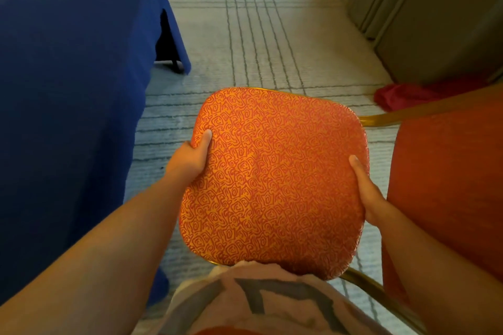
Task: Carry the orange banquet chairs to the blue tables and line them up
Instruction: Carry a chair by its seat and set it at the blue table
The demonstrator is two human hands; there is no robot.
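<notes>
To the left of the orange chair seat (275, 179), a table under a deep blue tablecloth (73, 84) fills that side of the view; the cloth hangs to the pale striped carpet (261, 35), and a dark table leg (174, 62) shows where the cloth parts at the corner. The left hand (193, 156) clasps the seat's left edge, thumb lying on top of the padding and the other fingers curled under, out of sight. The seat itself sits in the middle, held up against the person's light printed shirt (261, 304), which covers its near edge. It is a thick, rounded-square cushion in orange fabric with a dense red pattern of small spirals and squiggles, plump at the edges. A thin gold metal frame (378, 118) peeps out round its rim and runs off from its right side. Whether the chair's legs touch the carpet cannot be told. The right hand (366, 190) grips the seat's right edge in the same way, thumb pressed on top, fingers hidden beneath. Just right of the seat stands a plainer orange-red upholstered panel (446, 179), apparently a chair back. Beyond the seat to the right, a red cloth (400, 96) lies on the carpet against a grey-green wall panel (441, 22).
</notes>
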